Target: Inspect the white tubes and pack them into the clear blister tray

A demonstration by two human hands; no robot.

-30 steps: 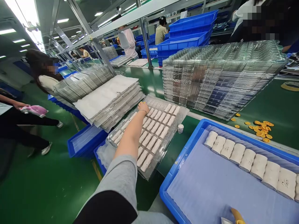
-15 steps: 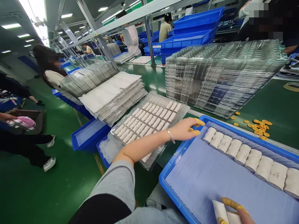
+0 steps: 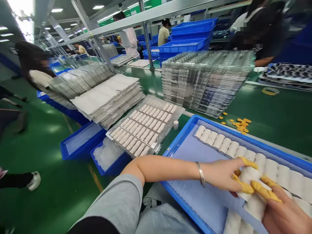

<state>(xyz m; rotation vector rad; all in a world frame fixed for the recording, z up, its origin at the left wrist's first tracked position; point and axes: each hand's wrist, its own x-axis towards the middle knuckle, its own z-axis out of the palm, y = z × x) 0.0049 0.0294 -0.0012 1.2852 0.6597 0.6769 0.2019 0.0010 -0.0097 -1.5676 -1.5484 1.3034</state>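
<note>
My left hand (image 3: 232, 177), with yellow finger cots, reaches over the blue bin (image 3: 184, 208) and grips a short white cylinder (image 3: 250, 175). My right hand (image 3: 278, 201), also in yellow finger cots, meets it from the right, fingers closed on white cylinders, partly hidden by the fingers. A row of similar white cylinders (image 3: 218, 141) lies along the bin's far side on a bluish liner sheet (image 3: 202, 198). More white cylinders (image 3: 232, 222) lie below my hands. To the left, a clear plastic tray (image 3: 179, 110) holds rows of smaller-looking white cylinders (image 3: 143, 125).
One white cylinder (image 3: 175, 124) stands beside the plastic tray. Behind are stacked clear trays (image 3: 204, 84), loose yellow finger cots (image 3: 241, 124) and a tape roll (image 3: 270, 91). White-sheeted trays (image 3: 107, 94) and blue bins (image 3: 83, 139) are at left. Several people work nearby.
My left hand has moved from the bin's far left corner rightward and down to my right hand. My right hand has moved right. The view has shifted right, showing more cylinders in the bin.
</note>
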